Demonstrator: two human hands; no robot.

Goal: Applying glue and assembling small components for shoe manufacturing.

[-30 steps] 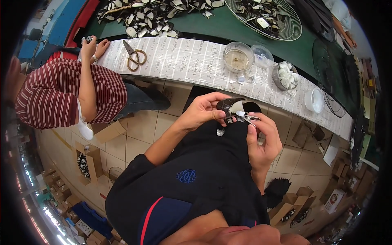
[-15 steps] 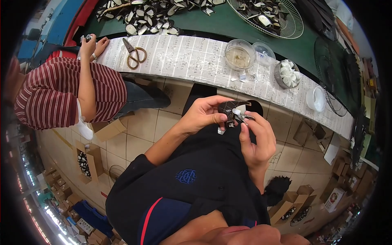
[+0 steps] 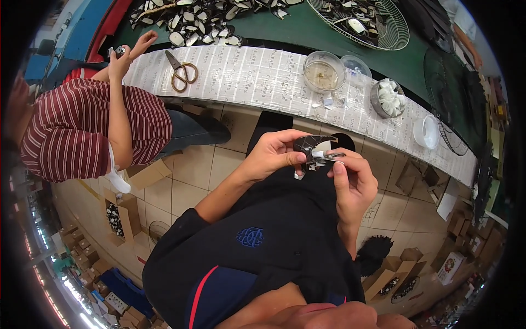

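In front of my chest, my left hand [image 3: 276, 156] pinches a small black piece [image 3: 304, 143] with a quilted-looking surface and a pale inner side. A white scrap [image 3: 323, 147] shows at its right side, and small light bits hang at its lower edge. From the right, my right hand [image 3: 353, 178] closes thumb and fingers on a slim shiny metal tool [image 3: 333, 157], perhaps tweezers. Its tip meets the white scrap at the black piece. Fingers partly hide both the tool and the piece.
Across the paper-covered bench edge [image 3: 235, 71] lie scissors [image 3: 181, 71], a clear round dish [image 3: 323, 72], a tin of white pieces [image 3: 389, 98] and a white tub [image 3: 426, 131]. Behind are a heap of black-and-white pieces [image 3: 203, 27] and a wire basket [image 3: 397, 33]. A co-worker in stripes [image 3: 82, 126] sits left.
My right hand has shifted slightly right and turned, with the metal tool now lying flatter against the piece. My left hand is nearly still. The co-worker's far hand has lifted off the bench.
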